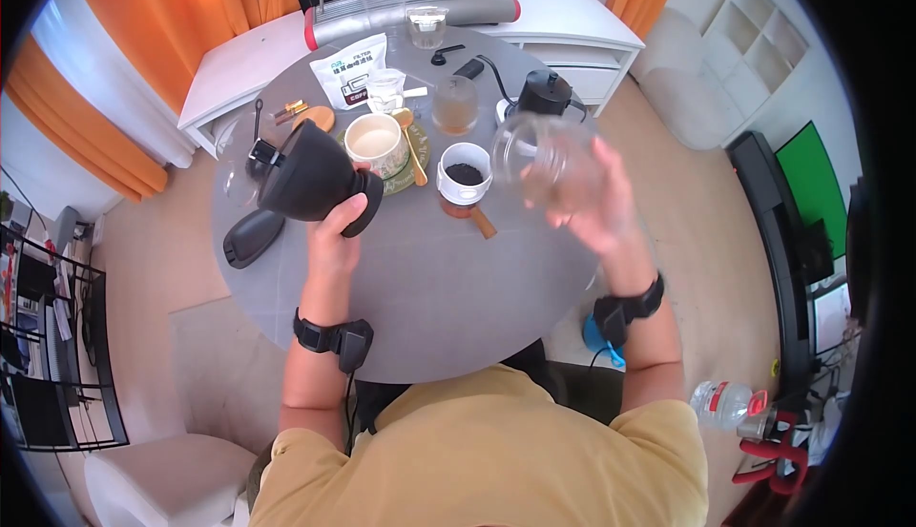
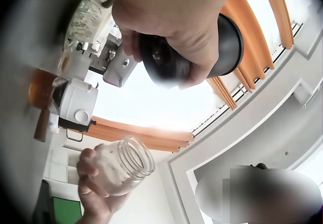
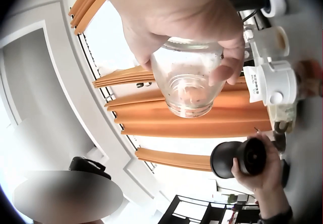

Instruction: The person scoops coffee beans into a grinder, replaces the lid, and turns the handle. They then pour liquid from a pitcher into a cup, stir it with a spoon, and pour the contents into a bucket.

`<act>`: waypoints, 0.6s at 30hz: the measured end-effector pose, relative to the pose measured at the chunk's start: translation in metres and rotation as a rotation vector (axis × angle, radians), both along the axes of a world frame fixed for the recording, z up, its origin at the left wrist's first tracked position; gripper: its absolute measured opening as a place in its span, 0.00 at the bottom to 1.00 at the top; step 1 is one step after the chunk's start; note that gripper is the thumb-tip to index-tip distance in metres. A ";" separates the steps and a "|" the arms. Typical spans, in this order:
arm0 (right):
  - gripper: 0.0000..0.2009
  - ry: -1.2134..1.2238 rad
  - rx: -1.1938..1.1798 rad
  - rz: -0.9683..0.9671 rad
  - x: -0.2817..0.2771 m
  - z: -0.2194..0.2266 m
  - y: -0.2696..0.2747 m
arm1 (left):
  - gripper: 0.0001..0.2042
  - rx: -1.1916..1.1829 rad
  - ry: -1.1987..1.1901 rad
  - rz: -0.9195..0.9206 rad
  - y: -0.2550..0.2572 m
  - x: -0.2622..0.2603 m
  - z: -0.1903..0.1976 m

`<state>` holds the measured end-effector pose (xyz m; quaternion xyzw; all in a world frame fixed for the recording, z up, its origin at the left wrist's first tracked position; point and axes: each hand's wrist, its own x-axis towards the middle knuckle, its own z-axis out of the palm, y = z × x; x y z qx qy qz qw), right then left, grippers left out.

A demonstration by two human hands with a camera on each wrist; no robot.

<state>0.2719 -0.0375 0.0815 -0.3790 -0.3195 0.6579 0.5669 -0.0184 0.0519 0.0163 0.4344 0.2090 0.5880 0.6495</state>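
My left hand (image 1: 336, 233) grips the narrow black neck of a hand coffee grinder's upper body (image 1: 307, 176), tilted over the table's left side. In the right wrist view its dark round underside (image 3: 254, 156) faces that camera. My right hand (image 1: 603, 205) holds a clear glass jar (image 1: 536, 157), fingers and thumb around it. The jar's threaded mouth (image 2: 137, 157) shows in the left wrist view, and a few dark specks cling to the glass. Between the hands stands a white dripper (image 1: 464, 191) with dark coffee grounds, on an amber-looking base with a wooden handle (image 1: 484, 223).
A cream cup (image 1: 375, 150) and wooden spoon (image 1: 414, 150) sit behind the grinder. Farther back are a coffee filter bag (image 1: 351, 71), a glass of brownish liquid (image 1: 456, 107) and a black kettle (image 1: 545, 94). A dark oval object (image 1: 254, 239) lies at the table's left edge.
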 end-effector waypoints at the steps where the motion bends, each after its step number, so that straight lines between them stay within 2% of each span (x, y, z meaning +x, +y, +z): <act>1: 0.31 -0.001 0.040 -0.016 0.004 0.010 0.008 | 0.23 -0.001 -0.006 -0.006 0.001 0.002 -0.002; 2: 0.31 -0.005 0.038 -0.020 0.006 0.016 0.016 | 0.23 -0.001 -0.009 0.006 0.001 0.003 -0.003; 4: 0.27 -0.491 -0.022 -0.109 0.006 0.026 0.032 | 0.22 0.001 -0.010 0.014 0.001 0.003 -0.006; 5: 0.31 -0.451 -0.106 -0.031 0.007 0.033 0.037 | 0.22 0.006 -0.011 0.002 0.000 0.003 -0.007; 6: 0.31 -0.456 -0.107 -0.033 0.009 0.036 0.043 | 0.22 0.008 -0.016 -0.009 0.000 0.003 -0.009; 8: 0.32 -0.625 -0.104 0.015 0.008 0.039 0.054 | 0.22 -0.004 -0.006 -0.011 0.000 0.004 -0.009; 11: 0.34 -0.749 -0.105 0.033 -0.002 0.051 0.060 | 0.22 -0.011 0.012 -0.003 -0.002 0.004 -0.007; 15: 0.34 -0.823 -0.101 0.084 -0.012 0.065 0.067 | 0.23 0.003 0.028 0.016 -0.004 0.003 -0.005; 17: 0.38 -1.045 -0.060 0.057 -0.015 0.068 0.071 | 0.23 0.011 0.035 0.020 -0.003 0.002 -0.007; 18: 0.38 -1.048 -0.061 0.059 -0.017 0.071 0.072 | 0.23 0.024 0.043 0.020 -0.002 0.001 -0.007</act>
